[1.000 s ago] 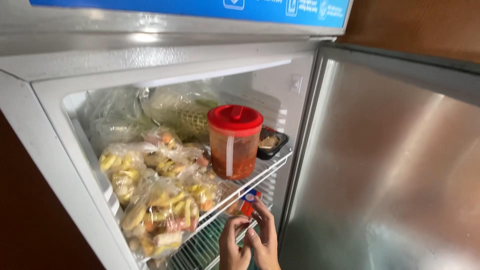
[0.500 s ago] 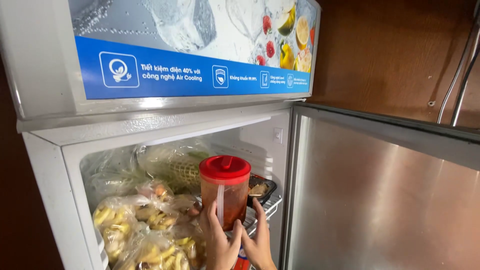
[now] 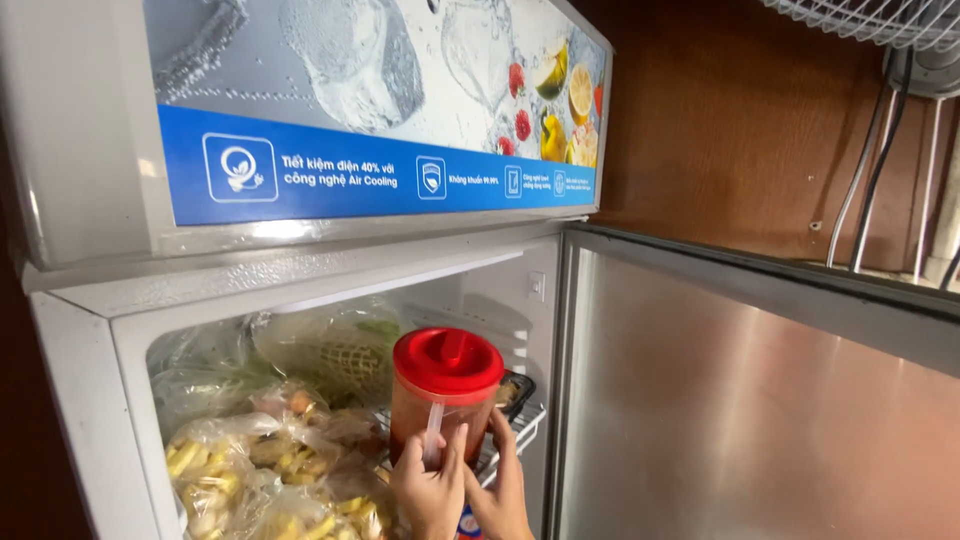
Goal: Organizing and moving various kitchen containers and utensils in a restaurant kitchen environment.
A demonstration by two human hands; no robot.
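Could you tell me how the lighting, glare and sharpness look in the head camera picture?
Head view: soft reflections streak the steel fridge door; the interior is evenly lit, so the red-lidded pitcher and bagged food read clearly; the left hand and right hand are cut off by the bottom edge and slightly soft; the wooden wall is dim.

A home kitchen: an open fridge (image 3: pixel 300 250) stocked with bagged food (image 3: pixel 250 460) left of the hands, wood-panelled wall (image 3: pixel 740 130) above right.

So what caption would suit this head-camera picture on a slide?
Both hands, left hand and right hand, grip a red-lidded jug on the open fridge shelf beside bagged food.
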